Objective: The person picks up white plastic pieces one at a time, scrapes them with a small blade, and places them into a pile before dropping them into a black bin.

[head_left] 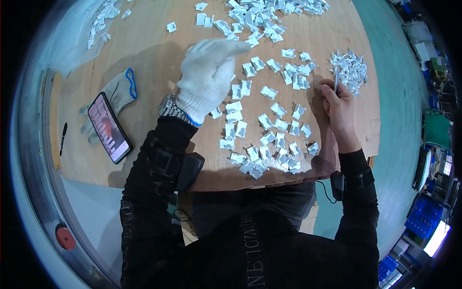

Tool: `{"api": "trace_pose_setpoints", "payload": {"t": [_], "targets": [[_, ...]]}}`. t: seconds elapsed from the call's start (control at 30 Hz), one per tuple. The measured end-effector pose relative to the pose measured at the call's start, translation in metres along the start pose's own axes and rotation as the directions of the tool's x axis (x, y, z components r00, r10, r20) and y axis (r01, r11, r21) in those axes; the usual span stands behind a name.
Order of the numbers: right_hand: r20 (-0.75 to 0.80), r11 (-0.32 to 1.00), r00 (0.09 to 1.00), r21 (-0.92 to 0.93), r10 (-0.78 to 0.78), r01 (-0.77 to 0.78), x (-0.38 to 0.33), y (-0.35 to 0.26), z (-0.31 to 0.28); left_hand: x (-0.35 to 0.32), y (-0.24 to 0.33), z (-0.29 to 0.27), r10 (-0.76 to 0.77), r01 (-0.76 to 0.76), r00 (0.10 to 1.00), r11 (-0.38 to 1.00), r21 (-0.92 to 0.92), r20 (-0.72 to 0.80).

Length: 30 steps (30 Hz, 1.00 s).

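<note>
White-gloved left hand [209, 77] raised over packets [262, 120], fingers curled, holding nothing visible; bare right hand [337, 108] clenched on thin metal tool [336, 79], upright, just beside shred pile [349, 70], packets leftward

Bare table [154, 53] lies open between the phone [109, 127] with spare glove [118, 91] on the left and the left hand [209, 74]; scattered white pieces [262, 127] crowd the middle down to the near edge; a far heap [262, 17] blocks the top; a shredded pile [349, 70] sits just beside the right hand [337, 108]; a pen [62, 137] lies at the left rim.
</note>
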State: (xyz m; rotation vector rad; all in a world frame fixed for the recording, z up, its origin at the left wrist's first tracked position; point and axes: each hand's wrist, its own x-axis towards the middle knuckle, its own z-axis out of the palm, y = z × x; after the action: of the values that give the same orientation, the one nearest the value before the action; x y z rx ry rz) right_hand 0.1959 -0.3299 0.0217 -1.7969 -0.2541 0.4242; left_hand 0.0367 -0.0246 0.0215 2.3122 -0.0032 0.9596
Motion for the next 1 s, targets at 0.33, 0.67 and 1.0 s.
{"api": "trace_pose_setpoints", "payload": {"t": [0.33,0.67,1.0], "targets": [[0.01,0.999,0.999,0.034,0.031,-0.032,0.001,-0.004,0.001,-0.002,-0.001,0.005,-0.097,0.102,0.992,0.993,-0.065,0.078],[-0.052,0.998,0.998,-0.059,-0.026,0.023,-0.003,-0.013,0.01,0.01,0.021,0.008,-0.141,0.119,0.978,0.982,0.143,0.153],[0.383,0.645,0.919,-0.68,-0.093,0.348,0.015,-0.085,0.122,0.004,0.005,0.008,-0.201,0.198,0.977,0.979,-0.054,-0.07]]}}
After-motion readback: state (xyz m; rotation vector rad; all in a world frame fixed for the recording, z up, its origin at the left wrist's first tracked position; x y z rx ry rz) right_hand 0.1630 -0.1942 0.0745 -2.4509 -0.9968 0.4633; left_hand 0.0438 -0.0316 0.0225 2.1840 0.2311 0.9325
